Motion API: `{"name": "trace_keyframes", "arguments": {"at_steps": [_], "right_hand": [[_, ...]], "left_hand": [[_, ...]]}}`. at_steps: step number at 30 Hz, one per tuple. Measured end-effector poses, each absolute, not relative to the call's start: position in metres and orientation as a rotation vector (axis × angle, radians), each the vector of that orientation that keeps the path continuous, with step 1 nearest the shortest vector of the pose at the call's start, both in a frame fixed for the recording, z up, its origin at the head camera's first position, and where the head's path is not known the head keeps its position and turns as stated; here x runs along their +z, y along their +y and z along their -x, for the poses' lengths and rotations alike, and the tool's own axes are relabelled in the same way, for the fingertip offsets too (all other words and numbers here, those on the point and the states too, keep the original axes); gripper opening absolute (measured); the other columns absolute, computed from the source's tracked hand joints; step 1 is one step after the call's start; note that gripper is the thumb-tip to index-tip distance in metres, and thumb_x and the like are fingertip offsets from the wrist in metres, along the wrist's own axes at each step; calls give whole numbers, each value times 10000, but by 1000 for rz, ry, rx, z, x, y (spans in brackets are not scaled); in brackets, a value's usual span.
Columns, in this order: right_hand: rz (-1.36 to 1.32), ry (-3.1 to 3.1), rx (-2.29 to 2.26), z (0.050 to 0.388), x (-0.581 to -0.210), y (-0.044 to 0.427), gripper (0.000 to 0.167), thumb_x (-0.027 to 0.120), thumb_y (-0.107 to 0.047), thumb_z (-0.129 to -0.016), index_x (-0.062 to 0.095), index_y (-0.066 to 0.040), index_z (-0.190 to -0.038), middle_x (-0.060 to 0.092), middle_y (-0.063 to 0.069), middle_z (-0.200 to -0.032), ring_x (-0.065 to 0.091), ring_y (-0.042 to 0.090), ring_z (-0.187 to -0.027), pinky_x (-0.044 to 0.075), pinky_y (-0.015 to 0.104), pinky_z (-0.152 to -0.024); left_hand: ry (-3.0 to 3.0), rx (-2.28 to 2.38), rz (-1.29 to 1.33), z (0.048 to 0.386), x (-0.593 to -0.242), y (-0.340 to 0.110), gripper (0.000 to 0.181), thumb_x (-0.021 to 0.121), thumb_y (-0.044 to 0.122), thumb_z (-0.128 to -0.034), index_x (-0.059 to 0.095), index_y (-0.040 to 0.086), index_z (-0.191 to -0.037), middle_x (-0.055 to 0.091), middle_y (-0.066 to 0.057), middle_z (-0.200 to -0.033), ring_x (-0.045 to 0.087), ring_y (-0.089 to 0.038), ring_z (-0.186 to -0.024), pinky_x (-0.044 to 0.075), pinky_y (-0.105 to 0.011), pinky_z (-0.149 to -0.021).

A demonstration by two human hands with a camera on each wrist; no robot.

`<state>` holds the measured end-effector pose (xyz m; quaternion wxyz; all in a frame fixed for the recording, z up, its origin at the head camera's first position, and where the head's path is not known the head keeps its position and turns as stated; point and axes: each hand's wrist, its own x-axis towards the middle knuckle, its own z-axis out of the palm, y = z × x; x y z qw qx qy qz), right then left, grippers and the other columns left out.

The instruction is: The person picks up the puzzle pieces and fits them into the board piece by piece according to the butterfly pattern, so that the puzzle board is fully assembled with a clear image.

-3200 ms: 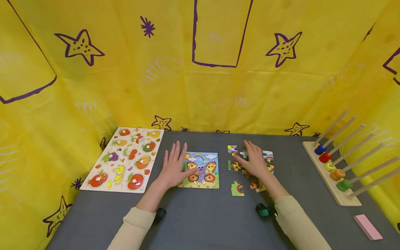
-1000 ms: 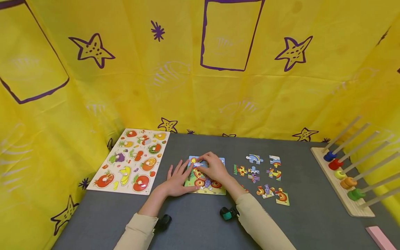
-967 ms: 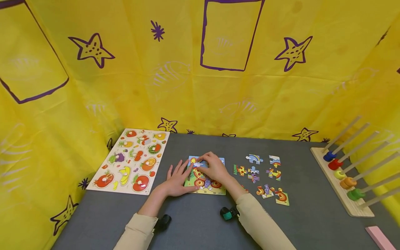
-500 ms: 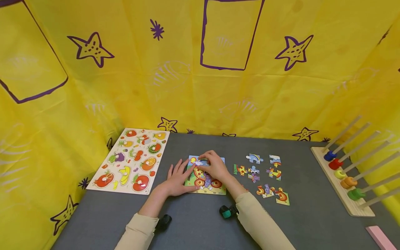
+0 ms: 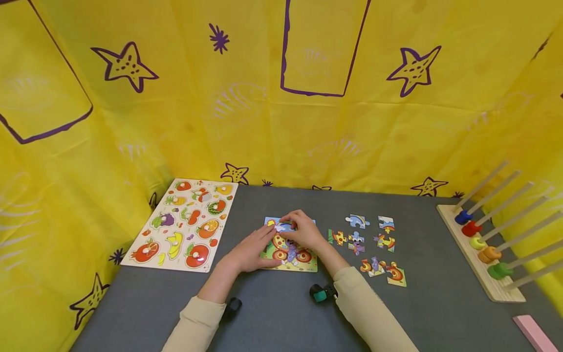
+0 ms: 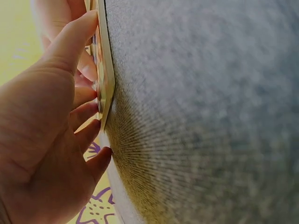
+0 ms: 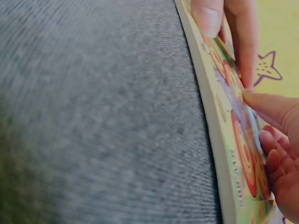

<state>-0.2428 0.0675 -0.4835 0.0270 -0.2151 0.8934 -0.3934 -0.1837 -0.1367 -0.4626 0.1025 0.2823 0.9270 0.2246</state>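
A square butterfly puzzle board (image 5: 299,267) lies on the grey table. My left hand (image 5: 247,252) rests along its left side, thumb on the near edge and fingers stretched toward the upper left corner. There sits a puzzle piece with a sun (image 5: 270,223). My right hand (image 5: 305,234) reaches over the board's top part, thumb and fingertips pinching at that piece; its right portion is partly hidden. From the right wrist view, the board (image 7: 214,121) is seen edge-on with both hands' fingers meeting above it. Left fingertips touch the board (image 6: 110,70) in the left wrist view.
Several loose puzzle pieces (image 5: 356,243) lie right of the board. On the left is a fruit peg board (image 5: 189,239). A wooden stand with rods (image 5: 481,254) and colored rings stands far right, a pink block (image 5: 533,332) near it. A yellow curtain (image 5: 281,122) hangs behind.
My right hand has moved left from the loose pieces to the board, bringing the sun piece. The loose pieces are more spread out. Lately my left fingers have drawn together toward the piece.
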Motion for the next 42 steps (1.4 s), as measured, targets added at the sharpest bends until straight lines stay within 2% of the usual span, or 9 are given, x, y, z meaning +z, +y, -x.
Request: {"name": "trace_keyframes", "arguments": {"at_steps": [5, 11, 16, 19, 23, 27, 31, 36, 42], "right_hand": [[617, 2743, -1275, 241, -480, 70, 291, 763, -194, -862, 698, -106, -1132, 589, 67, -1106, 530, 145, -796, 443, 305, -687], [455, 2700, -1422, 236, -468, 95, 196, 669, -198, -935, 718, -117, -1106, 700, 25, -1034, 647, 189, -919, 513, 367, -797], [412, 2891, -1396, 238, -466, 138, 138, 672, -162, -924, 735, -99, -1030, 705, 45, -937, 624, 205, -801, 483, 375, -735], [359, 2997, -1336, 238, -467, 166, 129, 681, -130, -906, 726, -64, -1008, 686, 95, -942, 626, 261, -810, 482, 420, -740], [226, 3110, -1167, 237, -470, 200, 206, 703, -134, -881, 690, 3, -1035, 641, 194, -1020, 589, 364, -924, 447, 499, -822], [68, 3149, -1032, 234, -472, 221, 412, 733, -220, -867, 625, 71, -1138, 554, 291, -1154, 468, 460, -1071, 382, 568, -904], [-28, 3115, -975, 233, -472, 230, 557, 735, -301, -866, 569, 93, -1223, 470, 325, -1255, 376, 498, -1153, 364, 607, -927], [-50, 3081, -989, 236, -474, 232, 517, 743, -289, -866, 580, 89, -1179, 485, 317, -1226, 382, 496, -1158, 344, 596, -957], [-21, 3076, -1088, 241, -477, 231, 464, 770, -229, -841, 585, 81, -1133, 586, 289, -1103, 524, 447, -1045, 398, 546, -922]], "left_hand": [[2778, 618, -830, 183, -460, -132, 807, 707, 443, -871, 403, -10, -1466, 316, -194, -1536, 260, -383, -1421, 264, -534, -1114], [2801, 561, -802, 184, -461, -130, 819, 702, 472, -864, 410, -3, -1464, 318, -187, -1536, 271, -377, -1418, 282, -522, -1108], [2830, 542, -797, 184, -461, -131, 828, 718, 480, -845, 426, 4, -1457, 344, -190, -1519, 297, -377, -1402, 316, -539, -1080], [2826, 543, -789, 184, -460, -131, 833, 719, 482, -843, 421, 8, -1461, 342, -189, -1521, 292, -378, -1404, 316, -550, -1075], [2814, 541, -786, 184, -459, -130, 838, 712, 486, -849, 411, 5, -1465, 336, -189, -1523, 284, -377, -1409, 309, -549, -1081], [2803, 550, -784, 183, -459, -130, 840, 710, 485, -852, 404, 2, -1468, 335, -189, -1523, 278, -375, -1411, 303, -550, -1085], [2797, 565, -789, 183, -459, -130, 843, 714, 478, -851, 399, -2, -1468, 337, -191, -1520, 274, -376, -1413, 295, -549, -1089], [2800, 560, -798, 183, -461, -130, 848, 708, 485, -853, 391, 1, -1474, 337, -188, -1522, 265, -370, -1419, 287, -544, -1096], [2805, 546, -790, 184, -463, -131, 852, 703, 497, -853, 386, 14, -1480, 337, -180, -1524, 259, -360, -1424, 286, -539, -1098]]}}
